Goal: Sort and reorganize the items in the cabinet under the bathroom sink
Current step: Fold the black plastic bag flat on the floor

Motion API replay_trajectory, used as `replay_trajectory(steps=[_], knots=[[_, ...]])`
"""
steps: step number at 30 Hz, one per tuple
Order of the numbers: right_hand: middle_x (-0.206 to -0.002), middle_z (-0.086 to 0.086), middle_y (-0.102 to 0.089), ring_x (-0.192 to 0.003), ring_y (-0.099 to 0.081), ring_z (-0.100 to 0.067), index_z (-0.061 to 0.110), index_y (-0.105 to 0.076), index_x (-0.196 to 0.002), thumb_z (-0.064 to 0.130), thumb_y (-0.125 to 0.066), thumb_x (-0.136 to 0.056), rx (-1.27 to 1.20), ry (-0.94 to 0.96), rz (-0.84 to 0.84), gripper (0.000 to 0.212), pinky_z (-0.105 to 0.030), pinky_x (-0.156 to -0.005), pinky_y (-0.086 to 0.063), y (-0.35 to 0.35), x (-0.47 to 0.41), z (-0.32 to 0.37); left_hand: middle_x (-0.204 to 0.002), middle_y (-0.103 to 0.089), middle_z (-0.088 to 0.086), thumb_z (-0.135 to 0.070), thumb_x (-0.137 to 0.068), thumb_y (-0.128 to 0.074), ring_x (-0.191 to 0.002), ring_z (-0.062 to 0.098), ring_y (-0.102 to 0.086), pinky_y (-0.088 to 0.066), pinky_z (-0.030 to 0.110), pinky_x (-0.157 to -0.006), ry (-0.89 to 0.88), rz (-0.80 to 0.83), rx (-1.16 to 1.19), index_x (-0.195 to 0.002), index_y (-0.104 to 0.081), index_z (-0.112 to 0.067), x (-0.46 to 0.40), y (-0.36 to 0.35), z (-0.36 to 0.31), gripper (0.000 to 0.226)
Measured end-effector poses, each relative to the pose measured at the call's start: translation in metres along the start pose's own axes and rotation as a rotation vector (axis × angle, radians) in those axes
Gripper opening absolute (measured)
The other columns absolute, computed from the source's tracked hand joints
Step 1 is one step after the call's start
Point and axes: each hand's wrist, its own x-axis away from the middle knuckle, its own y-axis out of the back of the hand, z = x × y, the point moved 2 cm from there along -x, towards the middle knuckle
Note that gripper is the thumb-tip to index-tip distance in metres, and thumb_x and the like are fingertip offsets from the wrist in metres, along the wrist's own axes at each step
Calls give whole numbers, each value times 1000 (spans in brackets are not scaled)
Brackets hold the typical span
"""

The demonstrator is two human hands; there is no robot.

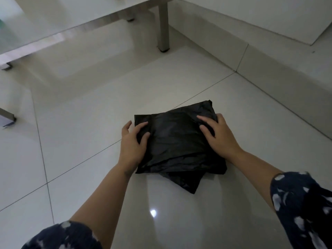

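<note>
Your sleeves: dark fabric with pale blotches (pixel 305 209), covering both upper arms at the bottom corners of the view; your forearms are bare.

Floor: glossy pale tiles (pixel 80 141) with thin dark grout lines, and a small bright glint of light between your forearms.

Black plastic bag: a folded, crinkled black bag (pixel 176 141) lies flat on the floor, roughly in the middle of the view, with a second folded layer sticking out from under its near edge.

Your left hand: your left hand (pixel 132 142) rests on the bag's left edge, fingers loosely spread; the thumb and a fingertip lie on top of the plastic, the other fingers just off its side.

Your right hand: your right hand (pixel 218 135) lies palm down on the bag's right part, fingers spread and reaching over the top; whether it pinches a fold, you cannot tell.

Table: a pale table (pixel 71 20) stands beyond the bag toward the far left, one metal leg (pixel 163 27) planted on the floor.

Wall base: a pale skirting (pixel 269 56) runs along the far right edge of the floor.
</note>
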Motion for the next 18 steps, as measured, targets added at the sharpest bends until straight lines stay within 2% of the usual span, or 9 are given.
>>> replay_trajectory(steps=[2, 4, 6, 8, 13, 18], knots=[[-145, -8, -30, -129, -40, -28, 35, -49, -136, 50, -43, -94, 101, -17, -15, 45, -37, -109, -33, 9, -3, 4, -158, -14, 1, -40, -95, -50, -140, 18, -30, -28, 31, -110, -16, -67, -139, -133, -52, -33, 5, 4, -5, 38], [-158, -7, -6, -145, -12, -27, 41, -35, -143, 70, -26, -87, 302, 16, 44, 64, -47, -118, -12, 19, -3, 13, -160, -11, -4, -51, -95, -40, -144, 19, -22, -20, 45, -116, -104, -115, -300, -138, -45, -35, 10, 7, -18, 46], [-160, -3, 16, -147, 17, -22, 42, -16, -149, 83, -4, -76, 466, 84, 148, 84, -52, -116, 9, 22, 0, 21, -160, -11, -6, -64, -91, -28, -148, 16, -7, -7, 49, -119, -190, -64, -404, -143, -36, -36, 13, 3, -34, 60], [-158, 0, 25, -143, 30, -19, 40, -4, -150, 87, 10, -66, 614, 143, 233, 98, -57, -114, 15, 18, 5, 25, -161, -7, -8, -76, -82, -18, -149, 13, 3, 0, 49, -119, -242, 27, -501, -148, -23, -40, 17, -7, -43, 75], [-156, -3, 29, -140, 36, -24, 43, 16, -147, 92, 6, -59, 752, 115, 338, 102, -61, -112, 14, 7, 18, 7, -161, 9, -7, -88, -71, -12, -148, 17, 15, 6, 55, -117, -245, 163, -658, -150, 4, -43, 28, -31, -30, 92], [-156, -3, 28, -141, 32, -28, 46, 27, -141, 93, 3, -58, 748, 114, 328, 98, -60, -113, 13, -4, 28, -6, -162, 5, -6, -89, -71, -11, -148, 19, 11, 3, 57, -117, -313, 99, -701, -150, 3, -42, 35, -43, -11, 93]])
